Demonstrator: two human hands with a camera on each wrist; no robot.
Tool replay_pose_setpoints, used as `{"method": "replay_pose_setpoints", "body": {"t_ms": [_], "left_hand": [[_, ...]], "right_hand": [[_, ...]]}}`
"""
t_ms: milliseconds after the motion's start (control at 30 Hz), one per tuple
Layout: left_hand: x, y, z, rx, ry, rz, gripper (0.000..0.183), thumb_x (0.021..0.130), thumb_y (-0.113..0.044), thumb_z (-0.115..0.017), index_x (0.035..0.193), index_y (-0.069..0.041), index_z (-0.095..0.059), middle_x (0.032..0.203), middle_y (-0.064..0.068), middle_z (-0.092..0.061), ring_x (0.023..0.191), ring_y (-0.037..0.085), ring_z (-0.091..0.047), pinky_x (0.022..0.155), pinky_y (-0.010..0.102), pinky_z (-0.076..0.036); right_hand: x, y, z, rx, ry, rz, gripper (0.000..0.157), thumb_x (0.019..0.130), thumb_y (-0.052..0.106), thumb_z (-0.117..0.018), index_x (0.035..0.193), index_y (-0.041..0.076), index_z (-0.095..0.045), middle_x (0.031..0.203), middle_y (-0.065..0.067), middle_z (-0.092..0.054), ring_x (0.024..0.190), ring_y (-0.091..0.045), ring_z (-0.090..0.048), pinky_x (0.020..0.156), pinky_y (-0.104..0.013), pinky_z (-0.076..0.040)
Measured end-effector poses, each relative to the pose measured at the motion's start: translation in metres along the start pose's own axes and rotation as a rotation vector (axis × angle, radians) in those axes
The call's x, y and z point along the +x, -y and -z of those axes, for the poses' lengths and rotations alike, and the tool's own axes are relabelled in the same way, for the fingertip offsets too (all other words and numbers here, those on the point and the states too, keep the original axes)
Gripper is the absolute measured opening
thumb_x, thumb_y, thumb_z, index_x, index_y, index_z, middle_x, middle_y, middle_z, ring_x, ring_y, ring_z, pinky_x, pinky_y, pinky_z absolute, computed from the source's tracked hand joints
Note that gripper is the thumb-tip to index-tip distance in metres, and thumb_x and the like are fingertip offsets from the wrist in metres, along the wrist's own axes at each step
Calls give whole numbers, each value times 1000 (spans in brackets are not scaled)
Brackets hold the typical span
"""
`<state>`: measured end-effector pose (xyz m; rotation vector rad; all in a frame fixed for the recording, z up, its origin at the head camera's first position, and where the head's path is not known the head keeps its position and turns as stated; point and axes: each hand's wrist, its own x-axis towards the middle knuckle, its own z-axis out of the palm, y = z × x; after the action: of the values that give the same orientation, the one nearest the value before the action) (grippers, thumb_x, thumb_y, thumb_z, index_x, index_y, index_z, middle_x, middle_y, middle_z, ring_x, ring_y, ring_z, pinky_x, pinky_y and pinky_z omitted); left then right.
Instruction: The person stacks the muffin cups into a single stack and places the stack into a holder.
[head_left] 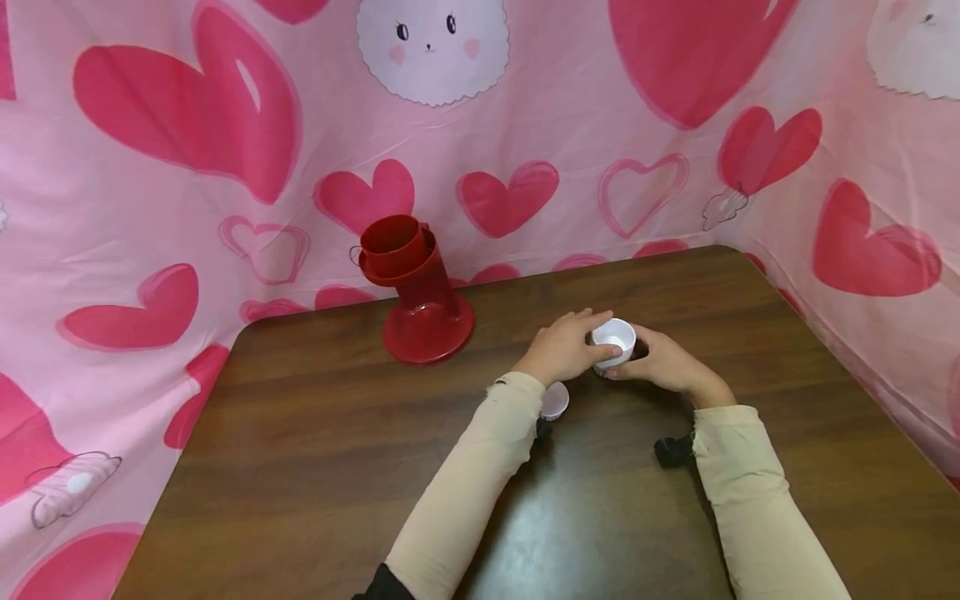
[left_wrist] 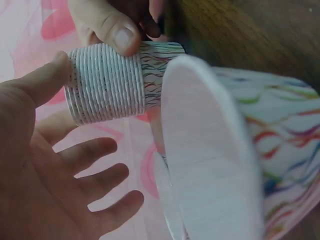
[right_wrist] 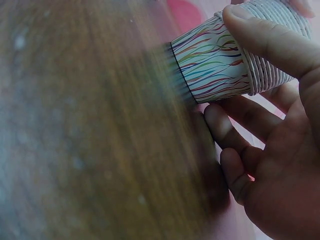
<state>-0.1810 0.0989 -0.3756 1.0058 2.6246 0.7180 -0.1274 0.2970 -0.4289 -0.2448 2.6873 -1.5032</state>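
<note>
A nested stack of paper cups [head_left: 613,335], white with wavy coloured lines, stands on the table between both hands. Its many rims sit close together in the right wrist view, above the patterned side of the lowest cup [right_wrist: 212,62]. My left hand [head_left: 564,346] holds the stack near its top with thumb and forefinger; the other fingers are spread apart. From the opposite side, my right hand [head_left: 667,360] grips the stack, thumb across the rims. Beside the left wrist is a separate paper cup [head_left: 555,402], whose wide mouth looms large in the left wrist view [left_wrist: 210,150].
A red stand [head_left: 427,312] with a round base and a cup-like holder on top is at the back left of the brown wooden table [head_left: 337,442]. Pink heart-patterned cloth [head_left: 555,125] hangs behind the table and at its sides.
</note>
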Motion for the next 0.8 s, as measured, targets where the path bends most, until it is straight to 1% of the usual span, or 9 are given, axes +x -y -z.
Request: {"method": "replay_pose_setpoints", "body": {"t_ms": [133, 233, 300, 367, 433, 500, 567, 667, 800], "left_hand": [[-2, 0, 2, 52, 21, -18, 66, 96, -54, -62, 156, -33, -41, 158, 5, -39, 147, 31, -29, 113, 59, -27], [-5, 9, 5, 39, 52, -66, 66, 99, -53, -58, 158, -31, -38, 160, 7, -36, 149, 32, -26, 114, 60, -24], [-9, 19, 12, 15, 66, -78, 63, 102, -49, -55, 158, -27, -37, 160, 7, -36, 149, 31, -24, 115, 60, -21], [-13, 31, 17, 2, 72, -80, 58, 105, -40, -54, 158, -24, -38, 159, 5, -38, 149, 27, -26, 116, 58, -20], [-19, 43, 24, 12, 69, -72, 54, 105, -24, -56, 157, -21, -40, 157, 3, -42, 147, 24, -30, 117, 55, -21], [-25, 53, 30, 41, 73, -64, 59, 99, -9, -57, 155, -19, -42, 155, 2, -44, 146, 22, -33, 116, 54, -23], [-29, 62, 32, 90, 90, -57, 66, 93, -2, -58, 155, -18, -43, 156, 4, -43, 145, 22, -34, 115, 56, -25], [-35, 72, 29, 119, 126, -26, 72, 90, -8, -66, 157, -18, -39, 159, 7, -38, 147, 24, -30, 113, 62, -24], [-36, 76, 19, 95, 152, -5, 80, 89, -22, -74, 159, -19, -34, 161, 8, -33, 149, 24, -27, 112, 65, -22]], "right_hand": [[-1, -1, 2, -13, 4, 0, 71, 86, 20, -83, 143, -4, -48, 128, -20, -61, 110, -29, -55, 95, -46, -44], [0, 0, 2, -2, 14, -2, 72, 86, 20, -83, 144, -4, -47, 128, -19, -61, 111, -29, -55, 97, -48, -44], [1, 1, 2, 2, 19, 0, 73, 85, 20, -83, 144, -4, -47, 128, -19, -61, 113, -30, -54, 98, -49, -43], [3, 1, 0, 3, 18, 4, 74, 85, 20, -84, 144, -4, -47, 127, -20, -61, 114, -31, -54, 99, -50, -42], [5, 1, -1, 5, 14, 2, 75, 83, 20, -85, 143, -4, -48, 126, -20, -62, 115, -32, -54, 100, -52, -41], [6, 1, -1, 6, 9, 0, 75, 82, 19, -86, 142, -5, -48, 124, -20, -63, 115, -33, -54, 101, -53, -40], [6, 1, 0, 7, 4, -5, 75, 81, 19, -87, 142, -5, -48, 123, -20, -63, 115, -34, -54, 102, -54, -38], [6, 1, 1, 3, 4, -15, 75, 81, 19, -86, 142, -5, -48, 124, -21, -62, 116, -35, -53, 102, -55, -37], [4, -4, 1, -1, 0, -22, 75, 83, 21, -86, 142, -5, -48, 124, -22, -62, 117, -35, -52, 102, -55, -37]]}}
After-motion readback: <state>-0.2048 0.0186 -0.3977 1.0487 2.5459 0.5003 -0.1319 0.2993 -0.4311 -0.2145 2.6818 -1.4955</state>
